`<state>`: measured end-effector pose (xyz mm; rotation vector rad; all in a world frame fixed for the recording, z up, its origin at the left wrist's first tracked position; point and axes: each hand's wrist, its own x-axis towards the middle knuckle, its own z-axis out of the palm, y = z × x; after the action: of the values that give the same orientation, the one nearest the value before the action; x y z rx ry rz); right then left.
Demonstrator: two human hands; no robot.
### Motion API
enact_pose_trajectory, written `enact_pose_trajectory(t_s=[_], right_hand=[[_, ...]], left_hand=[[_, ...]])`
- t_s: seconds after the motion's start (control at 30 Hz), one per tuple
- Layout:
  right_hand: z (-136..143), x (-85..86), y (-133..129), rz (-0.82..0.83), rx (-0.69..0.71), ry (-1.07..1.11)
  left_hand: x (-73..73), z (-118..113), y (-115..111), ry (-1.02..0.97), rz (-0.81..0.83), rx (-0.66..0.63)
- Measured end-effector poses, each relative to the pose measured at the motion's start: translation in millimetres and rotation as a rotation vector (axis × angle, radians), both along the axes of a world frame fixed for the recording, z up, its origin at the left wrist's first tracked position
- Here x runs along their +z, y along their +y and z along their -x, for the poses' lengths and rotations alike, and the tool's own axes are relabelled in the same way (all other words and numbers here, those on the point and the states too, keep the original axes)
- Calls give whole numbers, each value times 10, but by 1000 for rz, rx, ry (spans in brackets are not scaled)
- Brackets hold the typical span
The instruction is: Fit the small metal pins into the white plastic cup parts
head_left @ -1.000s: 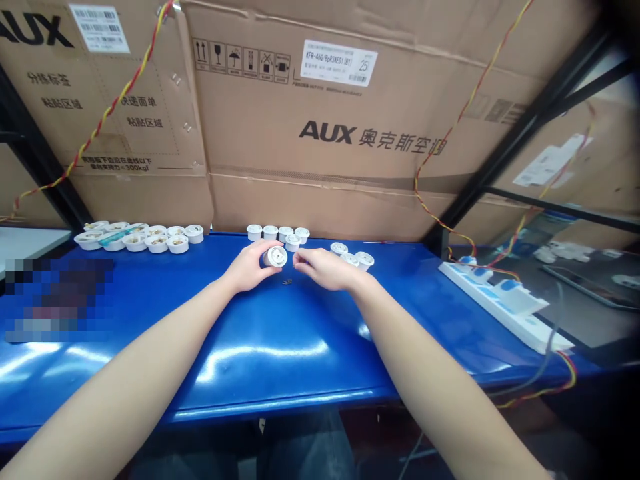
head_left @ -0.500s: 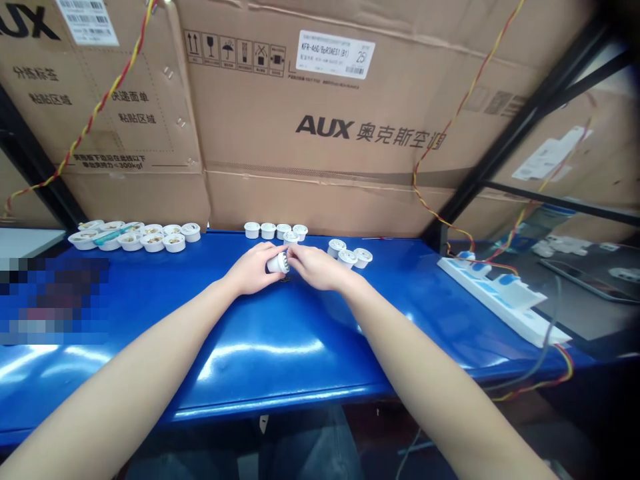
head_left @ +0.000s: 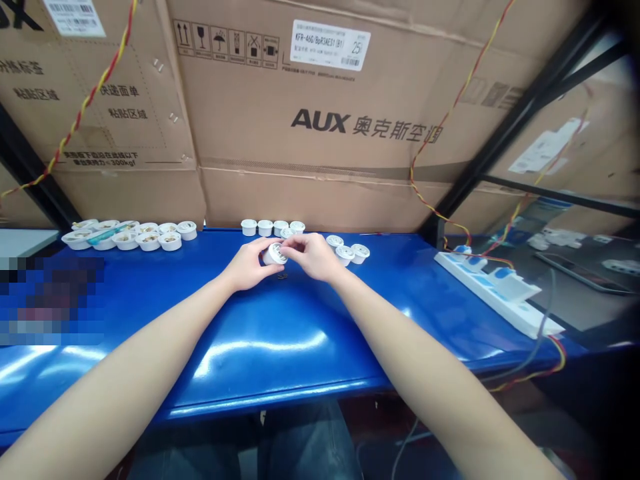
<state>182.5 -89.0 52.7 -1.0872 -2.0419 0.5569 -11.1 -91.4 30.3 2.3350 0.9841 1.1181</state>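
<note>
My left hand [head_left: 247, 267] is wrapped round a white round plastic cup-like piece [head_left: 274, 254], whose slotted face is tilted toward me. My right hand [head_left: 316, 256] has its thumb and fingertips pinched together at the right edge of that face. Anything between those fingertips is too small to make out. Just below the held piece, a few small dark bits [head_left: 283, 276] lie on the blue table [head_left: 240, 360]. Behind my hands stands a short row of similar white pieces [head_left: 265, 228], one partly hidden by the right hand.
More white round pieces [head_left: 345, 255] sit to the right of my hands. At the back left stand several white cups [head_left: 150, 237] with small brass-coloured parts inside, and a teal strip [head_left: 107, 236] lies across some. A white power strip [head_left: 500, 293] runs along the right edge. Cardboard [head_left: 320, 160] walls the back.
The held white piece has turned so its slotted face now points more toward me. My right fingertips have shifted slightly up and over its face. The view has moved slightly.
</note>
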Motion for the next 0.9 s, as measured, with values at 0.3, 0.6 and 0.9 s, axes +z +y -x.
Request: enact_pose_trajectory(t_s=[0.3,0.6,0.9], right_hand=[[58,-44,-36,-91,19,81],[-64,-59,54,-239,-179,-390],[-484,-146,370,-135,-533,-668]], left_hand=[[-36,25,23,-110,45,3],[-76,21,51,60,34,92],[-101,63,32,216,29,92]])
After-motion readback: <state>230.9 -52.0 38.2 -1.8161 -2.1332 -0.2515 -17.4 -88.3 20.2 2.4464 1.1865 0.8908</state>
